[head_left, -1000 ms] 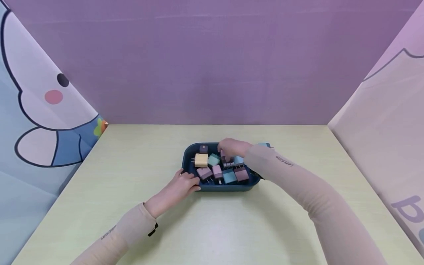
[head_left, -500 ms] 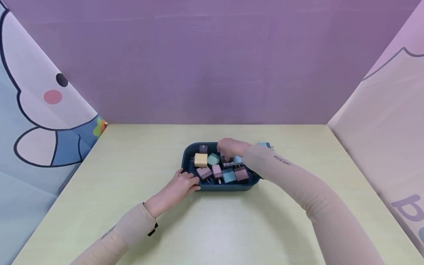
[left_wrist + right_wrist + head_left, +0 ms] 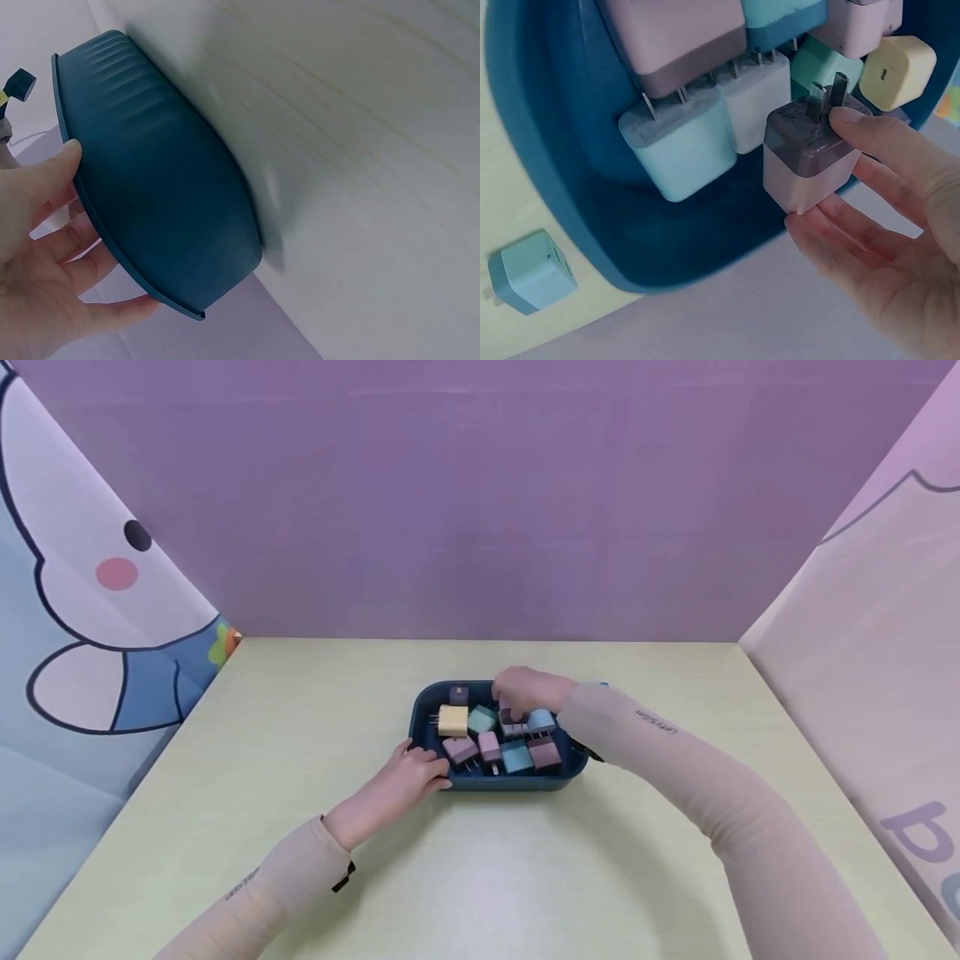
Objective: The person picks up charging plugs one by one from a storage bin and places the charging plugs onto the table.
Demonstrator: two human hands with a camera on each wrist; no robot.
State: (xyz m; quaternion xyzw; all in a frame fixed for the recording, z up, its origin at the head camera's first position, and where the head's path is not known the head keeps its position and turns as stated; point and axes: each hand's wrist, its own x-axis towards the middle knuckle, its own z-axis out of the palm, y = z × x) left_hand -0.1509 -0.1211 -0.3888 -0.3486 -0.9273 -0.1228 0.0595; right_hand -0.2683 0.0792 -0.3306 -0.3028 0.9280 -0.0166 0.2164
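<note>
A dark blue plastic basin [image 3: 517, 784] holds several wall chargers in pink, mauve, blue, green and yellow. My left hand [image 3: 408, 774] grips its near left corner; in the left wrist view the thumb [image 3: 70, 157] lies on the outer side of the rim and the fingers reach behind it. Over the basin's far side, my right hand [image 3: 528, 689] pinches a pink-and-dark charger [image 3: 802, 176] between thumb and fingers, prongs upward. Close by in the basin lie a light blue charger [image 3: 686, 146] and a yellow charger [image 3: 453, 721].
A teal-and-blue charger [image 3: 536, 276] lies on the pale wooden table [image 3: 495, 877] just outside the basin's right end, mostly hidden by the right sleeve in the head view. A purple wall [image 3: 480, 527] stands behind the table, with printed panels at both sides.
The right forearm has shifted slightly to the right, now covering most of the charger on the table and uncovering more of the light blue one in the basin. The left hand keeps its place.
</note>
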